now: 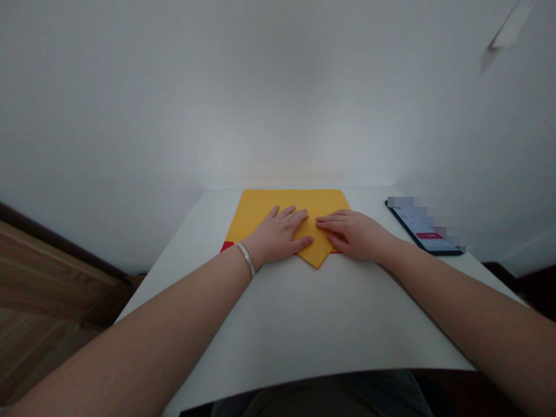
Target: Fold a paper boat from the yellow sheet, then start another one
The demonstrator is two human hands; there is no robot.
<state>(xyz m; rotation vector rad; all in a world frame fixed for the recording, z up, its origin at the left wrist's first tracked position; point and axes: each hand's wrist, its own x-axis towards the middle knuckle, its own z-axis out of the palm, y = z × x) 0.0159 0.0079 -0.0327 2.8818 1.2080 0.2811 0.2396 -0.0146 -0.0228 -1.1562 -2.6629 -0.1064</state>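
A sheet of orange-yellow paper (299, 202) lies flat on the white table, folded to a point at the near end. Red shows at its left corner (226, 247) and in a thin strip under its right edge. My left hand (275, 237) rests palm down on the left half of the sheet, with a silver bangle (245, 259) on the wrist. My right hand (351, 233) lies flat on the right half, its fingertips close to those of my left hand. Neither hand grips the paper.
A smartphone (424, 229) with a lit, blurred screen lies at the table's far right. The white table (282, 324) stands against a white wall. Its near edge curves across my lap, and a wooden surface (43, 278) lies low on the left.
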